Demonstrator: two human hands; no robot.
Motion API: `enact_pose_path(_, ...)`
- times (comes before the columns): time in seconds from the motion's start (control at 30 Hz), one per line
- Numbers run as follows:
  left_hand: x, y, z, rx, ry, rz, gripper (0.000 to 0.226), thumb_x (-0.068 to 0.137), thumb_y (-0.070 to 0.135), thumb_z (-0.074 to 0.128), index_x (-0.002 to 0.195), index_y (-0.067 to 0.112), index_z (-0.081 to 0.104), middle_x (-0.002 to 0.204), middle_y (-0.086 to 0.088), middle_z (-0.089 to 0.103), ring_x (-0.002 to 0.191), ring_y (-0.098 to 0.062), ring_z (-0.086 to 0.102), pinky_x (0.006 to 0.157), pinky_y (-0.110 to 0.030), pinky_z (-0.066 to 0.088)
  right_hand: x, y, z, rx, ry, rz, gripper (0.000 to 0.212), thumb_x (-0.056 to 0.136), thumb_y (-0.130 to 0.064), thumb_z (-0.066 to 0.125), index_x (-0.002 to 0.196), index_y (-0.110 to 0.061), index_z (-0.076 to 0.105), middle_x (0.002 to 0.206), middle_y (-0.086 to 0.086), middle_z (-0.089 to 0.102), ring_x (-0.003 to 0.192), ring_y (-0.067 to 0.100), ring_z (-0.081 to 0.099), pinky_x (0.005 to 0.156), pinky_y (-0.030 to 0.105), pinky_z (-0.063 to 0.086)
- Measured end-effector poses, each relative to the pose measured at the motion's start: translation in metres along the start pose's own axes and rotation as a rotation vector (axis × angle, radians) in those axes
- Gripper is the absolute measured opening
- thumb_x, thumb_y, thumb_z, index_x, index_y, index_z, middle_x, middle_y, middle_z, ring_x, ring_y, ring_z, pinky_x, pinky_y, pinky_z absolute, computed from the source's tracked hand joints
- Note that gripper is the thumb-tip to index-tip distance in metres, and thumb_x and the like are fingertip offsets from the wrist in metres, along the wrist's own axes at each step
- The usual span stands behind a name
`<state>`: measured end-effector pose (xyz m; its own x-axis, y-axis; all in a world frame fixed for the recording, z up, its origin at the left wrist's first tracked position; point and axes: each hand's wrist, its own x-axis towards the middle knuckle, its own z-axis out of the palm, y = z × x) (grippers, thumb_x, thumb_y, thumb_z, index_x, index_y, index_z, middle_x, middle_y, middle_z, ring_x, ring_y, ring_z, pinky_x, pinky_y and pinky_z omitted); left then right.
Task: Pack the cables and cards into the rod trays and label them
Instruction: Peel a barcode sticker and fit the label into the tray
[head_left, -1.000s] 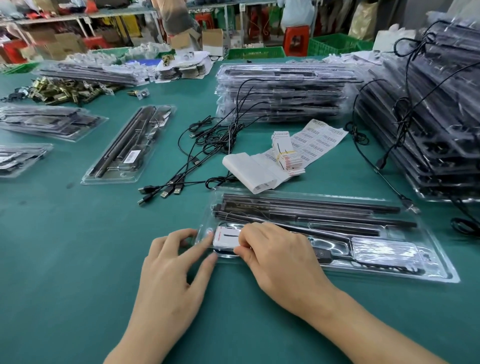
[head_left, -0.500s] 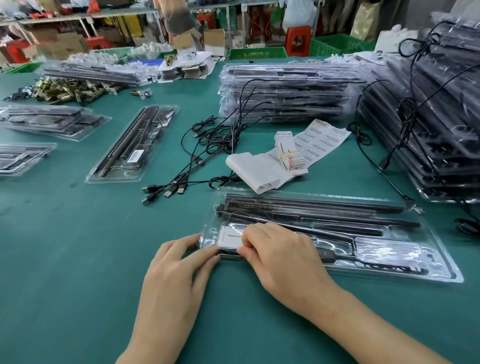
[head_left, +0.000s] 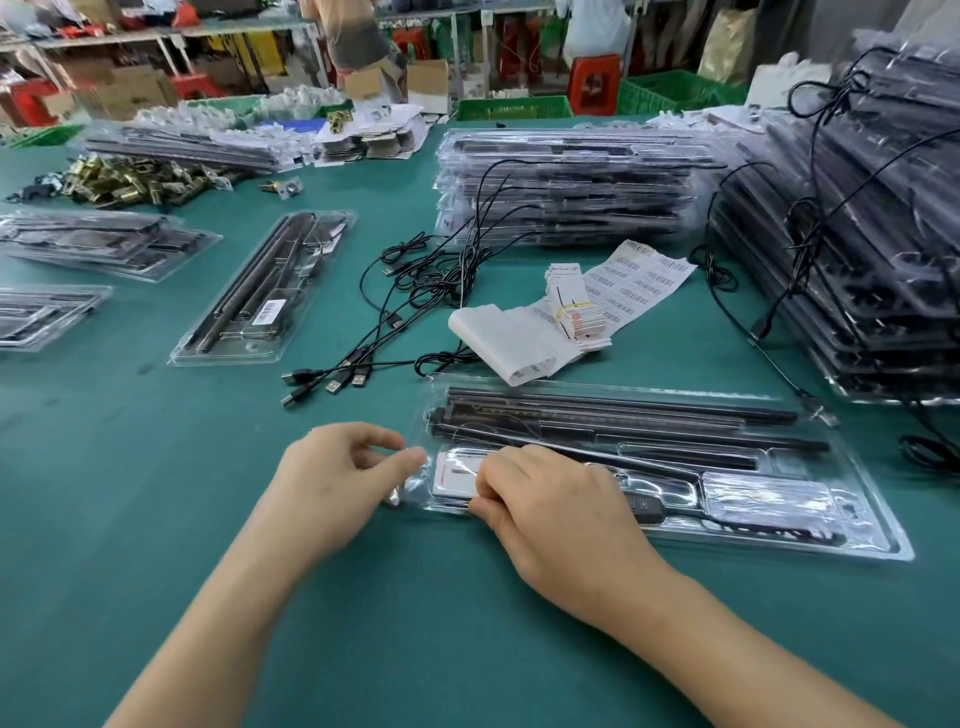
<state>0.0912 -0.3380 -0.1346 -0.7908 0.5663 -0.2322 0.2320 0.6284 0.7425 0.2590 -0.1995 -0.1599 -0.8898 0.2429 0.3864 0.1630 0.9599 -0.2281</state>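
A clear rod tray (head_left: 769, 525) with black rods lies crosswise in front of me on the green table. A white card (head_left: 453, 475) sits in its left compartment. My right hand (head_left: 550, 506) curls over the card, fingers on top and thumb at the tray's front rim, pinching that edge. My left hand (head_left: 332, 478) hovers at the tray's left end with fingers loosely curled, and its thumb tip touches the tray's corner. Loose black USB cables (head_left: 415, 291) lie behind, their plugs (head_left: 332, 382) pointing toward me. A banded bundle of cards (head_left: 582, 322) rests on a barcode label sheet (head_left: 639, 280).
Stacks of packed trays stand at the back centre (head_left: 571, 192) and along the right (head_left: 857, 249). A labelled tray (head_left: 228, 353) and more trays (head_left: 104, 244) lie to the left. Brass hardware (head_left: 124, 182) is piled at the far left. A person (head_left: 358, 47) stands behind the table.
My left hand lifted off the table and curled its fingers, keeping only the thumb at the tray's corner. My right hand shifted slightly toward the tray's front rim.
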Motion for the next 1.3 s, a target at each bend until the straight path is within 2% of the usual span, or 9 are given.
enact_pose_path(0.13, 0.016, 0.015, -0.011, 0.021, -0.186, -0.074, 0.034, 0.077, 0.041, 0.087, 0.099, 0.020, 0.070, 0.074, 0.000, 0.078, 0.063, -0.006, 0.069, 0.052, -0.024, 0.038, -0.001, 0.001, 0.000, 0.004, -0.010, -0.010, 0.019, 0.096, -0.041, 0.049, 0.085, -0.026, 0.049, 0.080, -0.013, 0.054, 0.072, 0.012, 0.052, 0.049, 0.027, 0.035)
enact_pose_path(0.2, 0.019, 0.019, -0.015, 0.053, -0.243, -0.087, 0.032, 0.078, 0.038, 0.086, 0.097, 0.017, 0.073, 0.076, -0.001, 0.078, 0.060, -0.006, 0.066, 0.051, -0.024, 0.035, -0.001, 0.002, -0.001, 0.045, 0.004, -0.012, 0.020, 0.095, -0.044, 0.053, 0.086, -0.027, 0.048, 0.081, -0.013, 0.052, 0.071, 0.010, 0.049, 0.049, 0.028, 0.036)
enact_pose_path(0.3, 0.021, 0.022, -0.019, 0.069, -0.334, -0.083, 0.025, 0.085, 0.037, 0.081, 0.089, 0.013, 0.077, 0.074, 0.004, 0.074, 0.061, -0.005, 0.062, 0.054, -0.025, 0.036, -0.001, 0.001, -0.002, 0.061, -0.003, -0.008, 0.031, 0.088, -0.052, 0.063, 0.105, -0.030, 0.051, 0.101, -0.013, 0.050, 0.068, 0.008, 0.047, 0.045, 0.027, 0.038)
enact_pose_path(0.37, 0.020, 0.022, -0.021, 0.057, -0.387, -0.076, 0.020, 0.089, 0.036, 0.077, 0.083, 0.016, 0.075, 0.074, 0.004, 0.071, 0.064, -0.006, 0.062, 0.056, -0.023, 0.040, -0.001, 0.001, -0.002, 0.044, -0.014, -0.007, 0.043, 0.084, -0.050, 0.073, 0.119, -0.033, 0.054, 0.116, -0.010, 0.052, 0.072, 0.010, 0.058, 0.043, 0.028, 0.042)
enact_pose_path(0.5, 0.016, 0.019, -0.021, -0.050, -0.385, -0.064, 0.017, 0.091, 0.031, 0.075, 0.088, 0.014, 0.076, 0.075, -0.001, 0.069, 0.070, -0.007, 0.064, 0.062, -0.020, 0.052, -0.001, 0.002, -0.001, 0.044, 0.038, -0.005, 0.038, 0.083, -0.037, 0.080, 0.117, -0.033, 0.064, 0.120, -0.009, 0.060, 0.081, 0.014, 0.066, 0.045, 0.028, 0.048)
enact_pose_path(0.63, 0.011, 0.019, -0.015, -0.153, -0.341, -0.033, 0.020, 0.091, 0.027, 0.075, 0.096, 0.008, 0.071, 0.087, -0.007, 0.077, 0.081, -0.012, 0.070, 0.069, -0.026, 0.058, -0.002, 0.003, -0.001, 0.056, 0.078, -0.026, 0.036, 0.085, -0.032, 0.081, 0.117, -0.029, 0.065, 0.124, -0.005, 0.063, 0.090, 0.016, 0.068, 0.048, 0.034, 0.054)
enact_pose_path(0.8, 0.008, 0.019, -0.010, -0.293, -0.340, -0.073, 0.014, 0.090, 0.011, 0.075, 0.093, 0.002, 0.065, 0.076, -0.012, 0.070, 0.071, -0.016, 0.063, 0.068, -0.028, 0.061, -0.002, 0.002, -0.003, 0.045, 0.075, -0.033, 0.033, 0.085, -0.032, 0.080, 0.116, -0.029, 0.070, 0.123, -0.005, 0.066, 0.092, 0.016, 0.069, 0.048, 0.028, 0.052)
enact_pose_path(1.03, 0.005, 0.012, -0.006, -0.366, -0.315, -0.105, 0.011, 0.089, 0.002, 0.073, 0.089, 0.002, 0.062, 0.073, -0.013, 0.060, 0.065, -0.019, 0.054, 0.058, -0.028, 0.056, -0.004, 0.000, -0.001, 0.018, 0.077, -0.055, 0.031, 0.086, -0.032, 0.079, 0.115, -0.026, 0.072, 0.121, -0.003, 0.067, 0.092, 0.018, 0.070, 0.050, 0.033, 0.055)
enact_pose_path(1.3, -0.002, 0.006, -0.008, -0.415, -0.351, -0.096, 0.025, 0.085, 0.017, 0.079, 0.091, 0.007, 0.057, 0.071, -0.008, 0.062, 0.064, -0.016, 0.056, 0.065, -0.030, 0.060, -0.004, 0.000, 0.002, -0.024, 0.135, -0.111, 0.034, 0.082, -0.031, 0.083, 0.114, -0.024, 0.073, 0.115, -0.002, 0.069, 0.089, 0.021, 0.062, 0.064, 0.034, 0.055)
